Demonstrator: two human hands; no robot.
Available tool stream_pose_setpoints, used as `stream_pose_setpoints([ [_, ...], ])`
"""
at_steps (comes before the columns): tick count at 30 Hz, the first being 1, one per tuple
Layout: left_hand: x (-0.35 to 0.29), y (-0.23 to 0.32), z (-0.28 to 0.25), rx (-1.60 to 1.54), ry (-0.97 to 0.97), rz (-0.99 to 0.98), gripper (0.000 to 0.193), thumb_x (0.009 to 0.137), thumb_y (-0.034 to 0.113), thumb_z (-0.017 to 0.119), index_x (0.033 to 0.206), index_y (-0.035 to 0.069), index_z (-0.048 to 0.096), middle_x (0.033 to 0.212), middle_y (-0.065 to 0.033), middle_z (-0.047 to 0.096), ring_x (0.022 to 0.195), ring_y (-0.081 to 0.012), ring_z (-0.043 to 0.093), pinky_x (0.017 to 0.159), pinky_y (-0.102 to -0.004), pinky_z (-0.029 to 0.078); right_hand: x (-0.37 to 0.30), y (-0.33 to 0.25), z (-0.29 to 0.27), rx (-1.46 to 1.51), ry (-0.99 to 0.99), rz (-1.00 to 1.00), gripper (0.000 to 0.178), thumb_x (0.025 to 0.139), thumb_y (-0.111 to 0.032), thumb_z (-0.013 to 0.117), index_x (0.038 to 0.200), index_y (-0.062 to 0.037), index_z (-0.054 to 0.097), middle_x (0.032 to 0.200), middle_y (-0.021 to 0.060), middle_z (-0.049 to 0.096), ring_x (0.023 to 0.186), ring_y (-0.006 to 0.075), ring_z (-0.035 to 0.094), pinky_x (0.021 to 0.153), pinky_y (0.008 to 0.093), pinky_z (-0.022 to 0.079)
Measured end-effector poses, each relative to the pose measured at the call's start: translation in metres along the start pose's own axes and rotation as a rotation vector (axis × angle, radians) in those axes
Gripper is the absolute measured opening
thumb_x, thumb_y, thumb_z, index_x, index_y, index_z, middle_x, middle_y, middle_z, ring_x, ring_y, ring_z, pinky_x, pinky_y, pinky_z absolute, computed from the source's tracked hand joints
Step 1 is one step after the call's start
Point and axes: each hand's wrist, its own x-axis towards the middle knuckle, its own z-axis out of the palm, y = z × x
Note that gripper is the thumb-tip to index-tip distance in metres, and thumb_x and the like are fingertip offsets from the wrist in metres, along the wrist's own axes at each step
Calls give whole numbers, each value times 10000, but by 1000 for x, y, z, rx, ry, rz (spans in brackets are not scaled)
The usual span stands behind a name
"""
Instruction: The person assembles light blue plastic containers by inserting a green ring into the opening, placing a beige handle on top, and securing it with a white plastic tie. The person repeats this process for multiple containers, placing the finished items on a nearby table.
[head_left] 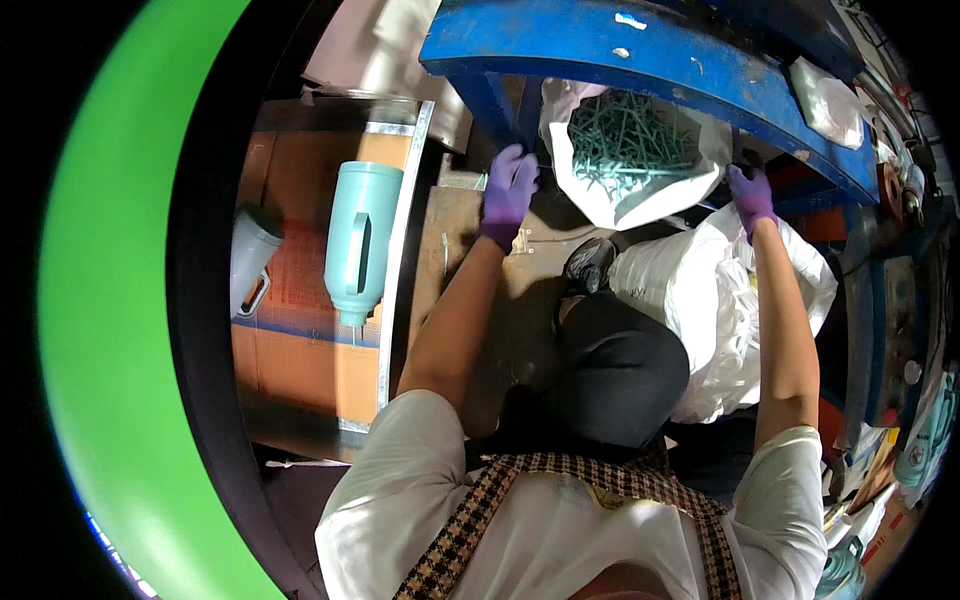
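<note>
Under a blue metal bench (600, 45) stands a white sack (640, 208) with its mouth wide, full of thin teal plastic strips (635, 140). My left hand (510, 192), in a purple glove, is just left of the sack by the bench leg, fingers apart and holding nothing. On the sack's other side, my right hand (754, 196) wears the same kind of glove. Its thumb and fingers look apart close to the sack's rim, and the fingertips are partly in shadow. Below my right hand, a second white sack (700, 290) leans against my leg.
To the left, a teal plastic bottle with a handle (363, 240) lies on a cardboard-lined, metal-edged surface (310, 375), near a grey handled container (253, 255). A clear plastic bag (828, 105) sits on the bench's right end. A green curved panel (120, 300) fills the far left.
</note>
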Motion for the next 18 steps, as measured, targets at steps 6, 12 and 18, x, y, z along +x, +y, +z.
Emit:
stream_pose_setpoints([
  [6,-70,-107,-112,1691,-330,372,865,712,442,811,1402,68,447,1306,-208,583,1198,-400,565,992,-490,476,-153,-82,-69,-96,-219,-464,497,905,-42,637,1387,-69,522,1326,115,574,1187,210,573,1003,331,465],
  [12,-53,-171,-126,1433,-346,-647,959,743,537,735,1507,86,369,1542,-242,346,1426,-441,309,1148,-518,314,-232,-22,-171,-286,51,-294,422,921,-51,618,1339,-25,565,1310,105,577,1209,192,557,1023,309,433],
  [18,-126,-202,-133,1486,-196,-384,836,833,522,672,1437,-3,431,1373,-270,548,1266,-413,545,1055,-465,450,-217,89,-236,-83,80,-107,426,913,-66,609,1336,-30,569,1318,76,562,1145,173,551,1007,309,428],
])
